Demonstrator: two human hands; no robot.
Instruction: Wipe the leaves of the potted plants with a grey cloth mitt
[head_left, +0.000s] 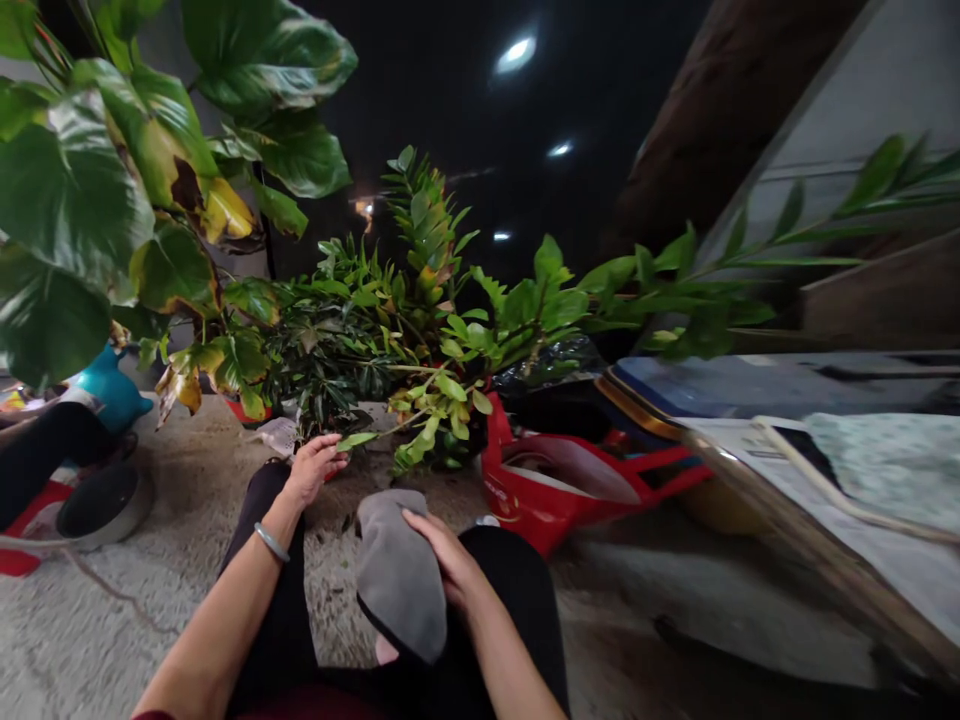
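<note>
Leaf (358,440): lying at the front of the low foliage, at the end of a thin stem, meeting the left hand (313,470) at its tip. Pinching that tip between left fingertips, bending the fingers into a mostly closed hand; wearing a grey bangle (271,542) on the same wrist. Holding grey cloth (401,570) in the right hand (450,562), curving partly closed over the cloth's right side; not seeing the hidden digits, so not telling how tightly. Hanging, cloth included, between black-clad knees. Observing a row of green plants (420,270) beyond both hands. Noting a large-leaved plant (67,190) at left, showing yellow and brown patches. Recording a red bag (551,525) just beyond the right knee, gaping at the top. Finding a round pot (112,525) on the floor at far left.
</note>
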